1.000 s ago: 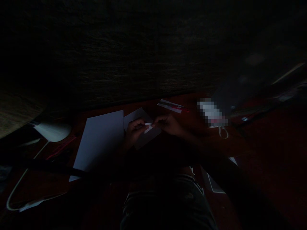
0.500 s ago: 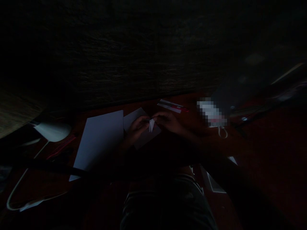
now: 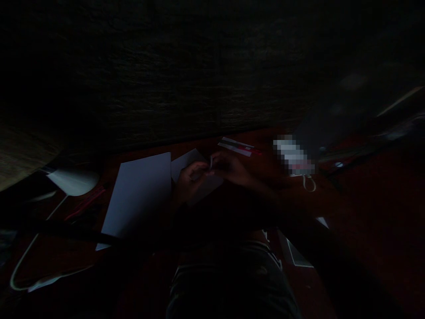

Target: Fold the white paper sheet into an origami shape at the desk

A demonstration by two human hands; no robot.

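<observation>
Center of frame, hands: left hand (image 3: 190, 181) and right hand (image 3: 230, 169) together, pinching a small folded paper (image 3: 210, 162) upright between them.
Under hands: paper sheet (image 3: 183, 163) on the table (image 3: 265, 186).
Left of hands: larger sheet (image 3: 137, 195).
Above hands: red-and-white strip (image 3: 236, 147).

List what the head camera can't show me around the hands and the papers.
Head view:
- small folded paper: mostly hidden by the left hand and right hand; shape unclear
- paper sheet: partly covered by both hands
- white packet: pixelated, any print unreadable
- red-marked strip: too small and dim to identify
</observation>
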